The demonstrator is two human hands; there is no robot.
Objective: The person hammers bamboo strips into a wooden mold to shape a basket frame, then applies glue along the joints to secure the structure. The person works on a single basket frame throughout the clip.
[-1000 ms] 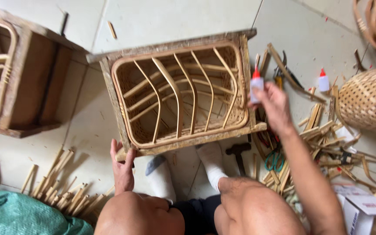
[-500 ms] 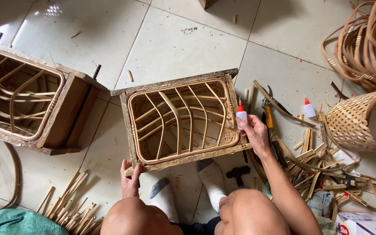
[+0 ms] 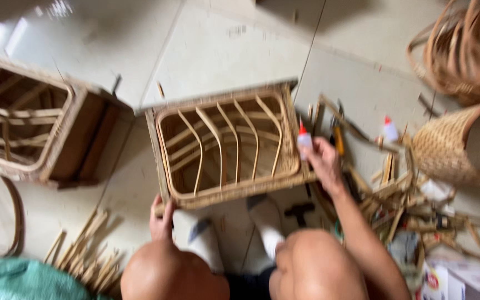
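A square rattan frame (image 3: 226,147) with curved inner slats stands on the tiled floor in front of my knees. My left hand (image 3: 162,219) grips its near left corner. My right hand (image 3: 322,161) is at the frame's right edge and holds a small white glue bottle (image 3: 304,136) with a red tip, pointing up. My feet in white socks (image 3: 204,239) rest under the frame's near edge.
A second rattan frame (image 3: 26,130) lies at the left. A woven basket (image 3: 445,147) and a pile of cane offcuts (image 3: 401,194) sit at the right, with another glue bottle (image 3: 390,129). Short cane sticks (image 3: 87,255) and a green bag (image 3: 12,280) lie near left.
The view has shifted, so the frame sits lower and more central. My right hand with the glue bottle has stayed at the frame's right edge; my left hand keeps its grip.
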